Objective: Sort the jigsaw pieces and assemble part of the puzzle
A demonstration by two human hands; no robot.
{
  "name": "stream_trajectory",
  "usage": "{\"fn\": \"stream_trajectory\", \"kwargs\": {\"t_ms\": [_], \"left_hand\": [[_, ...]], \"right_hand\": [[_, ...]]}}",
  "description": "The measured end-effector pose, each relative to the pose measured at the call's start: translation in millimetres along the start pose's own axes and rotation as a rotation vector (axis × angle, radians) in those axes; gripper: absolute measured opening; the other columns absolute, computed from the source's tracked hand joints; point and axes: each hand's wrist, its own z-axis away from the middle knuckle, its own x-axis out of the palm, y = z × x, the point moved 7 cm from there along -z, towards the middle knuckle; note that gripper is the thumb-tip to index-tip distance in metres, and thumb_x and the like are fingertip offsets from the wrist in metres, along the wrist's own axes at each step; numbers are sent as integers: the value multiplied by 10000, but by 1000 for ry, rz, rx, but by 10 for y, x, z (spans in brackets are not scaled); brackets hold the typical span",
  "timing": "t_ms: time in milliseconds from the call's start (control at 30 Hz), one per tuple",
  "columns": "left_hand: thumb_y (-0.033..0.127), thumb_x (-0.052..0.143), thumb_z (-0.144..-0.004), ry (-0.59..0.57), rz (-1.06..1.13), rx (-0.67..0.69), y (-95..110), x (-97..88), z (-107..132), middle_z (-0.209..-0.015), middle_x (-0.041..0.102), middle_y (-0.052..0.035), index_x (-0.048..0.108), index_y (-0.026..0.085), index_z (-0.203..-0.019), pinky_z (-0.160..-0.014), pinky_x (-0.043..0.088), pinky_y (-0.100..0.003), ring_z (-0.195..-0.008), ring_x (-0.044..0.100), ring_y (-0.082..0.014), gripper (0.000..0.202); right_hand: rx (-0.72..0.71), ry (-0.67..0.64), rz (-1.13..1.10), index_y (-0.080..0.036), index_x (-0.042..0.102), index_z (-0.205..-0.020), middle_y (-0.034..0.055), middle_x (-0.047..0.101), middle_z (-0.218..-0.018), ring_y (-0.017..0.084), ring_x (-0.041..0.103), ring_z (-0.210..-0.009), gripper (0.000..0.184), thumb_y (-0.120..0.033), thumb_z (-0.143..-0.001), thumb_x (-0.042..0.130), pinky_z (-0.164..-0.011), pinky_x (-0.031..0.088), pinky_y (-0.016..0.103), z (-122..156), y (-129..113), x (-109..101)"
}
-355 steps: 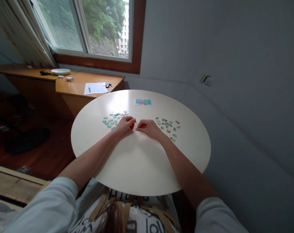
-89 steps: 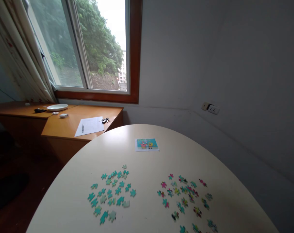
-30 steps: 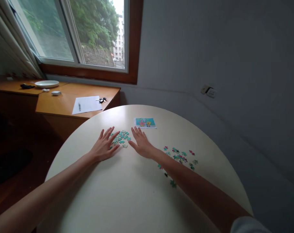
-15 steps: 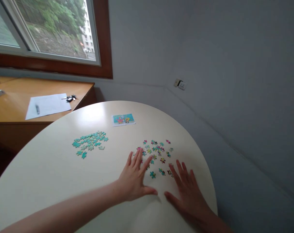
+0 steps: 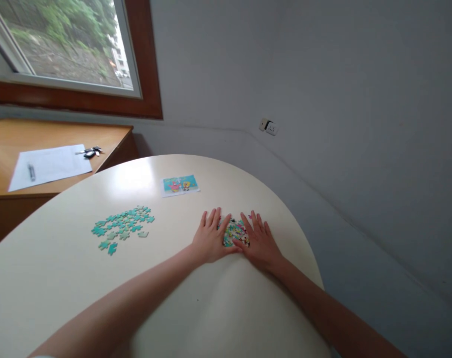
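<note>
Both palms lie low on the white round table (image 5: 166, 308). My left hand (image 5: 211, 237) is open, fingers spread, along the left side of a tight cluster of multicoloured jigsaw pieces (image 5: 234, 231). On the cluster's right side my right hand (image 5: 260, 241) is also open, with its fingers spread. The two thumbs meet or nearly meet at the near edge of the cluster. Parts of some pieces are hidden under the fingers. A second group of mostly turquoise jigsaw pieces (image 5: 124, 223) lies apart to the left.
A small picture card (image 5: 180, 185) with two cartoon figures lies toward the far side of the table. On the wooden desk (image 5: 62, 130) at the left are a sheet of paper (image 5: 54, 164), a pen (image 5: 31, 172) and keys (image 5: 90, 152). A wall socket (image 5: 271, 128) is beyond the table.
My two hands have moved forward and closer together. The multicoloured pieces, spread loosely before, are now bunched between them. The view has shifted slightly to the right.
</note>
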Motion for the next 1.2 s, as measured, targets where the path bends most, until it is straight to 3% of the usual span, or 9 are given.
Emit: {"fn": "stream_trajectory", "kwargs": {"t_ms": [167, 467, 667, 900, 1100, 1200], "left_hand": [[774, 341, -778, -36, -7, 53, -40, 15, -180, -1520, 247, -170, 319, 153, -1447, -1137, 93, -515, -1407, 183, -337, 913], [734, 307, -817, -55, -13, 93, -136, -15, -449, -1494, 322, -147, 335, 155, -1436, -1138, 125, -495, -1388, 249, -312, 849], [636, 273, -890, 32, 9, 61, -152, -148, -307, -1535, 224, -138, 276, 161, -1459, -1150, 115, -469, -1419, 170, -278, 742], [603, 222, -915, 21, -21, 2, -238, -141, -32, -1538, 209, -133, 233, 169, -1477, -1146, 102, -501, -1423, 150, -278, 710], [558, 177, -933, 58, -8, -193, -278, -70, -159, -1500, 285, -175, 295, 122, -1458, -1127, 122, -556, -1396, 231, -315, 693], [499, 187, -946, 42, -25, -195, -230, -43, -209, -1491, 319, -155, 361, 136, -1432, -1126, 122, -560, -1387, 253, -320, 631]], "right_hand": [[-66, -72, -2, -230, 274, -1469, 147, 200, -1540, 318, 150, -1423, 698, -599, -881, 349, -1132, 151, 494, -202, -6, 7], [-121, -72, -3, -211, 233, -1481, 108, 210, -1543, 293, 169, -1422, 660, -534, -911, 313, -1135, 157, 489, -519, 8, 27], [-148, 26, -83, -141, 130, -1498, 123, 145, -1554, 263, 95, -1439, 682, -494, -931, 265, -1136, 173, 483, -483, 9, -12], [-142, -38, -87, -160, 169, -1492, 122, 148, -1552, 266, 104, -1437, 708, -558, -916, 277, -1141, 154, 493, -461, -54, -45], [-32, -58, -66, -252, 189, -1487, 122, 151, -1554, 317, 125, -1428, 649, -536, -917, 313, -1099, 139, 599, -551, -185, -66], [-51, -75, -43, -282, 245, -1472, 111, 218, -1541, 328, 171, -1415, 593, -499, -926, 322, -1099, 139, 587, -595, -262, -53]]}}
